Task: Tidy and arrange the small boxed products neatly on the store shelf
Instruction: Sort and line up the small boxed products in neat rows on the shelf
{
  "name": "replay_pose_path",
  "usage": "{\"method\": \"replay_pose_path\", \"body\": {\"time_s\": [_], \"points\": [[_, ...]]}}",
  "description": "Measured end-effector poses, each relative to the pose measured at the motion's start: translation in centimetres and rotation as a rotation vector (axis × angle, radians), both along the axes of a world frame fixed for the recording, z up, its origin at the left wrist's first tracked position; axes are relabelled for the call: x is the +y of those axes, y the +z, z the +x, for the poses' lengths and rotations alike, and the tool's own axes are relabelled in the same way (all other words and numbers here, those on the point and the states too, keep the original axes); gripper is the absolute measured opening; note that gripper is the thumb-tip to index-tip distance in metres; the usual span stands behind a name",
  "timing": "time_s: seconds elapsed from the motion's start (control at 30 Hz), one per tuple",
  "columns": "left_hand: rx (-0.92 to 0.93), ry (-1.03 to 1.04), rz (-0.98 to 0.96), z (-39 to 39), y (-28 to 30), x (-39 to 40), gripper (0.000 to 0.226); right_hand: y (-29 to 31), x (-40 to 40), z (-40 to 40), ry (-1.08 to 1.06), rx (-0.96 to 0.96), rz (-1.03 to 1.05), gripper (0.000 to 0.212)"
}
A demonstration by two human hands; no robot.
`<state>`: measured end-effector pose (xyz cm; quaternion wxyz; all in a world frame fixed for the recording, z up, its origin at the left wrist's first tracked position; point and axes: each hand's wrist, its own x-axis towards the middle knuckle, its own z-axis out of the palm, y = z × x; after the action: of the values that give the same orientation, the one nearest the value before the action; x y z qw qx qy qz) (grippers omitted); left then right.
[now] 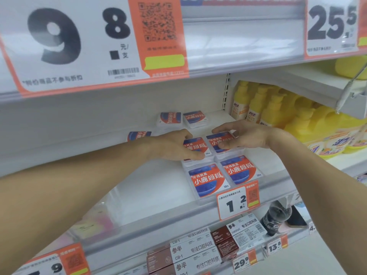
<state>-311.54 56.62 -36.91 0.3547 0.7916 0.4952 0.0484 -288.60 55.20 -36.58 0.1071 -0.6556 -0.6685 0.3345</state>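
Left hand: the left hand (174, 144) reaches in from the lower left, its grip clamped on a small flat clear-plastic box with a red and blue label (196, 147); the thumb lies along the box's near edge and the fingers curl over its far side.
Right hand: the right hand (241, 135) comes in from the right, its grip clamped on a second small flat box with the same red and blue label (219, 142); the fingers arch over the far edge and the thumb rests on the label.
Held boxes: they sit side by side, touching or nearly so, in the middle of the white store shelf (149, 183), each on top of a stack of like boxes.
Front row: two more red and blue labelled boxes, the left one (208, 180) and the right one (240, 169), lie flat just in front of the held pair, at the shelf's front edge.
Back row: two like boxes (170, 118) (195, 118) lie well behind the hands, the left one turned sideways.
Stray box: one box (139, 135) lies left of the left wrist, partly hidden, also turned sideways.
Price tag: an orange and white tag reading 1.2 (237, 203) hangs on the shelf rail below the front row.
Right neighbour: yellow plastic pump bottles (258, 104) stand on the same level, beside the boxes.
Shelf below: brown and white cartons (188, 253) lie stacked.
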Motion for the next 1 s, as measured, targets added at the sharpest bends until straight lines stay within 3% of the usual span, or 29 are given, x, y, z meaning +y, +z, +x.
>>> {"method": "replay_pose_path", "body": {"time_s": [0.13,0.2,0.27,0.33,0.4,0.47,0.57,0.63,0.7,0.8,0.9,1.0], "points": [[-0.009,0.046,0.035,-0.7,0.3,1.0,0.057,1.4,0.9,-0.7,0.019,-0.036,-0.061,0.061],[-0.029,0.119,0.165,-1.8,1.7,2.3,0.052,2.3,1.8,-2.0,-0.032,-0.002,0.082,0.057],[0.103,0.166,0.381,-3.7,3.1,4.1,0.035,2.8,3.6,-4.2,-0.090,0.001,0.287,0.048],[0.258,0.182,0.380,-6.0,3.4,6.0,0.048,2.6,5.9,-7.0,-0.062,-0.040,0.360,0.047],[0.398,0.160,0.199,-7.9,2.5,7.1,0.081,1.9,8.2,-10.0,0.005,-0.076,0.308,0.063],[0.411,0.148,0.067,-8.9,1.5,7.6,0.103,1.0,10.1,-12.3,0.018,-0.125,0.207,0.084],[0.348,0.118,0.052,-9.5,1.2,8.1,0.104,-0.5,11.6,-13.7,-0.017,-0.317,0.114,0.111],[0.465,0.065,0.101,-10.0,1.3,8.4,0.099,-0.7,11.5,-13.8,-0.064,-0.335,0.155,0.120],[0.551,0.047,0.164,-10.3,1.3,8.3,0.089,-0.2,10.9,-13.6,-0.063,-0.243,0.252,0.115],[0.486,0.076,0.304,-10.4,1.8,7.9,0.054,1.3,8.9,-12.3,-0.175,0.143,0.407,0.104],[0.244,0.180,0.432,-9.9,3.5,6.3,0.037,2.8,5.3,-10.2,-0.327,0.521,0.545,0.098],[-0.081,0.227,0.374,-8.4,5.8,3.6,0.019,3.5,0.6,-7.3,-0.483,0.795,0.606,0.078]]}}
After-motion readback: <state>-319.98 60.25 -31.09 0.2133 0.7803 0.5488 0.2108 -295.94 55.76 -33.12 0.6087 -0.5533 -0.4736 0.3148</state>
